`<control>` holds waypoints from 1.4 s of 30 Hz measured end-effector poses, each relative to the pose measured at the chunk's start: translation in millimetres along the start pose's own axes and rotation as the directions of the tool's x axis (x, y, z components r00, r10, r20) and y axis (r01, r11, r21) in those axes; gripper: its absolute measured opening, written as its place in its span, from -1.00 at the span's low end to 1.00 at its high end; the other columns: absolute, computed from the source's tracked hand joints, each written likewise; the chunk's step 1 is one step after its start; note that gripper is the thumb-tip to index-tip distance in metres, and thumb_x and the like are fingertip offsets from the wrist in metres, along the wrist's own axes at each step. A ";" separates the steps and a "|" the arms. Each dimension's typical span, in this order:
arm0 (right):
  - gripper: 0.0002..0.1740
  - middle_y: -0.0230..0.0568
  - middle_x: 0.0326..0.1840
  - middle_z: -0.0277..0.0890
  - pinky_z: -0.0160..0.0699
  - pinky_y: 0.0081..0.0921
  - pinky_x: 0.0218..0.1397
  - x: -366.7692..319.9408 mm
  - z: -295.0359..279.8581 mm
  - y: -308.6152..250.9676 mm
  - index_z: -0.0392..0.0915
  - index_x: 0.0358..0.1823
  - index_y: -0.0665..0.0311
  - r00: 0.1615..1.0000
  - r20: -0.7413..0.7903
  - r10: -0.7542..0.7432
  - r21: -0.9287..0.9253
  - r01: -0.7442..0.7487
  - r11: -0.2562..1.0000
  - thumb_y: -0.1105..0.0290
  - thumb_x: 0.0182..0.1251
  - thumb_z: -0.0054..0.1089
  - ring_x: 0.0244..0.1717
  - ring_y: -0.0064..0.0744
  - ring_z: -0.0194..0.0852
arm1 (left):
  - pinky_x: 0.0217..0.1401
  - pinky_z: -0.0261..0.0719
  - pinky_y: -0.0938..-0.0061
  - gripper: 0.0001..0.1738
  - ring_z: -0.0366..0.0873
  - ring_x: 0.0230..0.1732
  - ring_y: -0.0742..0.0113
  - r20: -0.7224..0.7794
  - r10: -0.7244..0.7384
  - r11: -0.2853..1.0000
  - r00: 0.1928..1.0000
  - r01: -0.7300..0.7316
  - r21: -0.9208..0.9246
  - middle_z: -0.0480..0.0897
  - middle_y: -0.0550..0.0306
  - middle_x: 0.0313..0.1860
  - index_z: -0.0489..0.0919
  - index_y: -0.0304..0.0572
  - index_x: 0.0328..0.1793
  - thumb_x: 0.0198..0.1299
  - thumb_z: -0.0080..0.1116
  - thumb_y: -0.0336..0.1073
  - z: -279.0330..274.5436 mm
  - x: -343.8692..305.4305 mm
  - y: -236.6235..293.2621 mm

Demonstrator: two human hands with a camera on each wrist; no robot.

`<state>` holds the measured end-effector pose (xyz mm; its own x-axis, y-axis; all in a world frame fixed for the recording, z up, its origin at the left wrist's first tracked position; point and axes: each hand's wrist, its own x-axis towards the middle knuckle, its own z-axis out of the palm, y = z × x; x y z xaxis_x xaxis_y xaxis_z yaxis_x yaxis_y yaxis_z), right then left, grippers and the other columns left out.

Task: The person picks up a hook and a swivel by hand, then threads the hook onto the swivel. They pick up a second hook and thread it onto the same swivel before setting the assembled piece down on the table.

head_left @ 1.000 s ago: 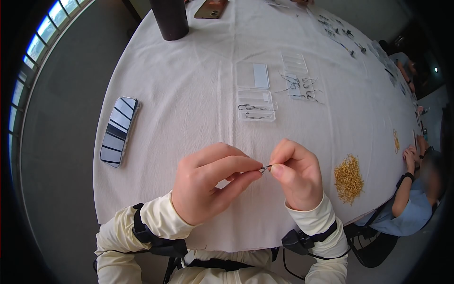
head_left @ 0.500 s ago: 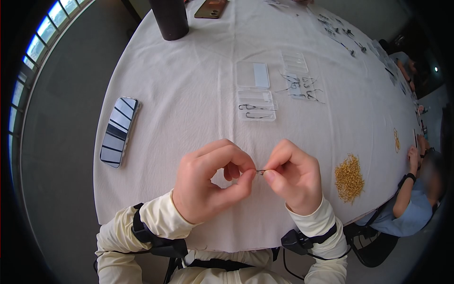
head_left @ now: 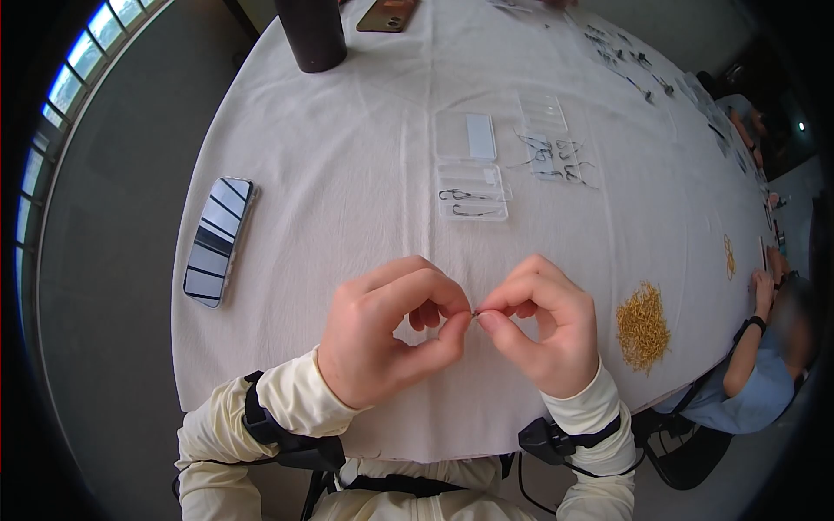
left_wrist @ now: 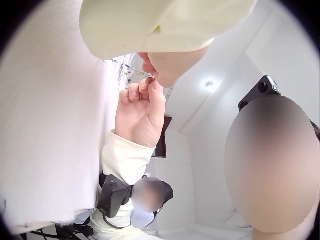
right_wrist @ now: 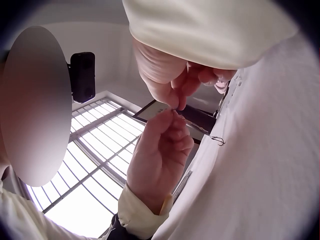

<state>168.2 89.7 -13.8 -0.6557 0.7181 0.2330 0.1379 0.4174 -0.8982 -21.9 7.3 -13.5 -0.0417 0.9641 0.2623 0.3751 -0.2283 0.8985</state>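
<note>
Above the white cloth, my left hand (head_left: 382, 334) and right hand (head_left: 547, 330) meet at their fingertips, each pinching one tiny dark metal piece (head_left: 474, 314) between thumb and index finger. The fingertips mostly cover it. In the right wrist view a dark hook (right_wrist: 218, 140) sticks out beyond the fingers of the left hand (right_wrist: 159, 167); in the left wrist view a thin wire-like length (left_wrist: 120, 63) shows near the right hand (left_wrist: 140, 115). Farther forward lies an open clear box (head_left: 472, 211) with dark hooks in its compartments.
A second clear box (head_left: 542, 113) with hooks sits behind. To the right are a pile of small gold pieces (head_left: 643, 330) and a gold loop (head_left: 729, 257). Phones (head_left: 219, 243), a dark cup (head_left: 313, 35) and a seated person (head_left: 749, 373) are around the table.
My left thumb and index finger drew back left, then stayed nearly still. My right hand shifted slightly, its fingertips moving left against the left ones, covering more of the metal piece.
</note>
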 end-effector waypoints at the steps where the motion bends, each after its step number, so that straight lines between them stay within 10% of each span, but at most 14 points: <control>1: -0.89 -0.39 -0.30 0.50 0.33 -0.60 -0.30 0.0 -0.4 -0.6 0.64 -0.32 0.24 1.000 -0.009 0.019 0.025 -0.019 1.000 0.59 0.15 0.33 -0.31 -0.60 0.44 | -0.32 0.48 0.59 -0.90 0.52 -0.39 0.48 0.001 0.000 1.000 1.000 0.000 0.000 0.62 0.15 -0.34 0.59 -0.32 -0.29 0.06 0.28 -0.59 0.9 -0.3 -1.4; 6: -0.93 -0.41 -0.33 0.47 0.29 -0.63 -0.24 -0.4 -6.4 4.3 0.60 -0.34 0.29 0.988 -0.057 0.145 0.222 -0.129 0.966 0.61 0.19 0.29 -0.33 -0.64 0.31 | -0.23 0.51 0.60 -0.93 0.53 -0.35 0.54 -0.058 -0.270 0.874 0.961 0.220 -0.434 0.62 0.25 -0.35 0.59 -0.32 -0.20 0.30 0.23 -0.45 5.9 -1.6 -3.0; 16: -0.96 -0.42 -0.34 0.46 0.30 -0.68 -0.19 0.1 -6.5 3.3 0.57 -0.28 0.36 0.965 -0.023 0.262 0.435 -0.226 0.872 0.61 0.27 0.24 -0.31 -0.70 0.29 | -0.22 0.34 0.59 -0.84 0.34 -0.33 0.57 0.082 -0.409 0.618 0.909 0.342 -0.708 0.53 0.24 -0.28 0.50 -0.22 -0.15 0.47 0.02 -0.29 4.1 -0.8 -6.0; 35: -0.92 -0.45 -0.35 0.45 0.31 -0.70 -0.20 -0.7 -4.6 -2.3 0.54 -0.22 0.37 0.939 0.081 0.334 0.486 -0.330 0.809 0.50 0.35 0.24 -0.31 -0.73 0.31 | -0.31 0.37 0.59 -0.86 0.38 -0.38 0.50 0.131 -0.361 0.484 0.923 0.305 -0.820 0.59 -0.07 -0.03 0.36 -0.15 -0.08 0.51 -0.17 -0.27 5.9 0.7 -4.2; 42: -0.86 -0.46 -0.34 0.45 0.33 -0.71 -0.19 -0.1 -1.8 -2.2 0.56 -0.18 0.39 0.886 0.213 0.411 0.532 -0.458 0.713 0.44 0.38 0.23 -0.28 -0.72 0.34 | -0.31 0.52 0.55 -0.84 0.53 -0.34 0.44 0.087 -0.310 0.656 0.947 0.279 -0.702 0.61 -0.11 -0.07 0.31 -0.12 -0.12 0.53 -0.24 -0.26 -1.6 6.0 5.5</control>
<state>169.2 89.7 -11.2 -0.6827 0.6895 -0.2419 0.0040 -0.3275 -0.9449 -21.6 11.6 -6.4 -0.0755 0.9953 -0.0602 -0.4156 0.0235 0.9092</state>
